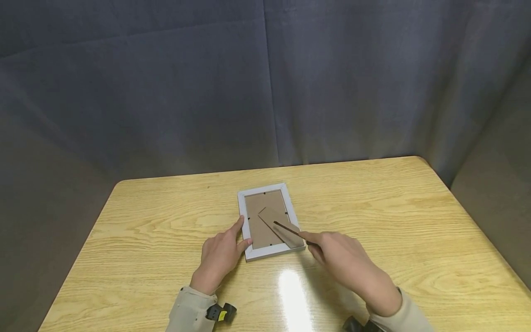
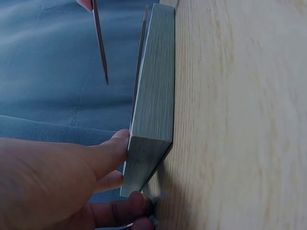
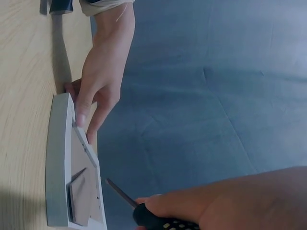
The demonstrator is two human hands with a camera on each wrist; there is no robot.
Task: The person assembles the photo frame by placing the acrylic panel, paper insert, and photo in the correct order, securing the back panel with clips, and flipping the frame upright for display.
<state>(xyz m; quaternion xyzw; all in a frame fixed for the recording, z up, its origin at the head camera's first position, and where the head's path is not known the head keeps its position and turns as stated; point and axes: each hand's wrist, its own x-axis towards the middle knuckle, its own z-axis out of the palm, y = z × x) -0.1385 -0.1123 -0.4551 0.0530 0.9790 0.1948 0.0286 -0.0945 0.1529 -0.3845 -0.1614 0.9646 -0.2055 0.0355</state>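
Note:
A light grey picture frame [image 1: 274, 251] lies face down, its brown backing board [image 1: 260, 235] held by small dark tabs. The board's support leg [image 1: 291, 240] slants toward the lower right corner. My left hand [image 1: 220, 251] grips the frame's lower left corner, thumb on the rim and other fingers along the side. In my right hand [image 1: 342, 258] is a screwdriver [image 3: 121, 192] with a dark, dotted handle and thin metal shaft. In the head view its tip overlaps the support leg; the left wrist view shows the shaft [image 2: 100, 43] apart from the frame.
The frame rests on a pale wooden table [image 1: 145, 230] with rounded far corners. Behind it hangs a dark blue-grey curtain [image 1: 207, 92]. A black wrist device [image 1: 221, 312] is worn at the left sleeve.

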